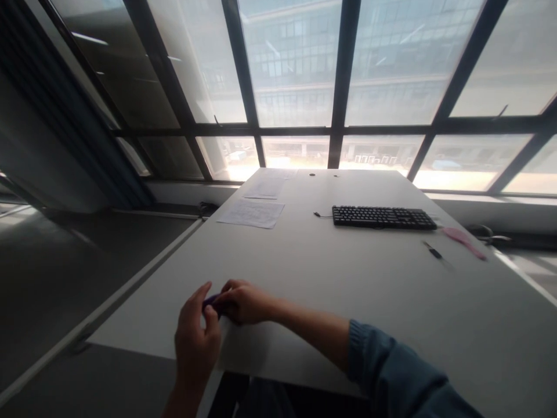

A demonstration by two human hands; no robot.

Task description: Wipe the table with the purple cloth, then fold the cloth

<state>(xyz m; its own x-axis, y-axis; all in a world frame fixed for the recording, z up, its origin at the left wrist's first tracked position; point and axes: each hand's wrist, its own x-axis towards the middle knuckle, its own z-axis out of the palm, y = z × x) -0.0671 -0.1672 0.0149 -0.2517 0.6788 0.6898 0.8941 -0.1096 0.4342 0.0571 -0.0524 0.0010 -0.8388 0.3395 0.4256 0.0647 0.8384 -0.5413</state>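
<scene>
Purple curved object (pixel 212 300) between left hand (pixel 196 326) and right hand (pixel 243 301).

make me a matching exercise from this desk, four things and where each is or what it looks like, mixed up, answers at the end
1. purple item
2. keyboard
3. paper sheets
4. pink item

A. lying flat on the left side of the desk
B. near the desk's right edge
C. between the left hand and right hand, partly hidden
D. black, with a cable showing at its left end

Right pairs: 1-C, 2-D, 3-A, 4-B
</scene>
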